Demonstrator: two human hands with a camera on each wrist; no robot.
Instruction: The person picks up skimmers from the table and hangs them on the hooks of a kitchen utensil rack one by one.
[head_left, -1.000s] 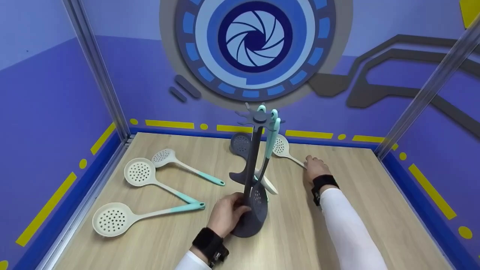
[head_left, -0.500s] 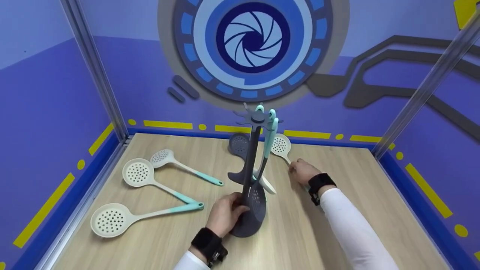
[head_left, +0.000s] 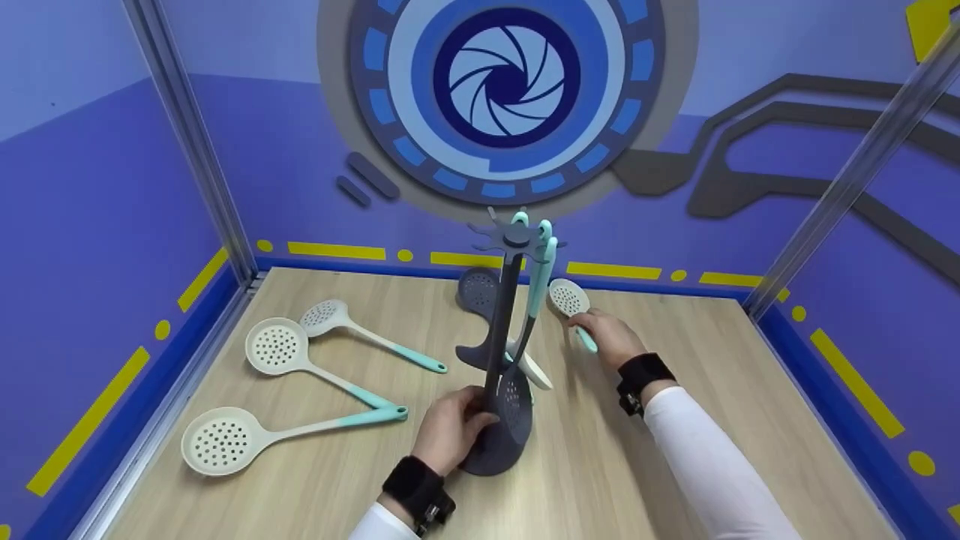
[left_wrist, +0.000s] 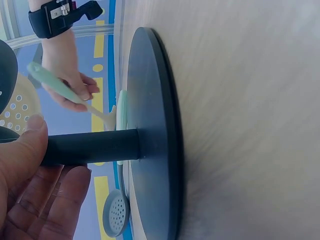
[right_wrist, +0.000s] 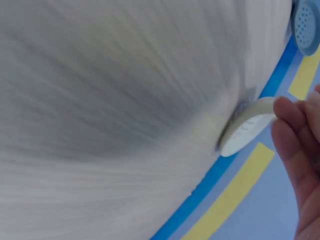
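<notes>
My left hand (head_left: 447,427) grips the post (head_left: 504,322) of a dark grey utensil stand low down, its thumb and fingers round it. The stand's round base (left_wrist: 150,130) rests on the table. Utensils with mint handles (head_left: 541,277) hang from its hooked top, among them one with a dark perforated head (head_left: 514,405). To the right of the stand, my right hand (head_left: 609,337) pinches a cream skimmer (head_left: 568,298) by its shaft. The mint handle end is tilted up, while the perforated head stays low near the table in the right wrist view (right_wrist: 247,131).
Several more utensils lie on the wooden table. On the left are three cream skimmers, one in front (head_left: 219,442), one in the middle (head_left: 276,345), one behind (head_left: 324,316). A dark grey skimmer (head_left: 478,289) lies behind the stand. The blue back wall (head_left: 420,232) closes the far edge.
My right hand has moved along the skimmer towards its head, taken its shaft and raised the handle end off the table. The left hand keeps its grip on the stand.
</notes>
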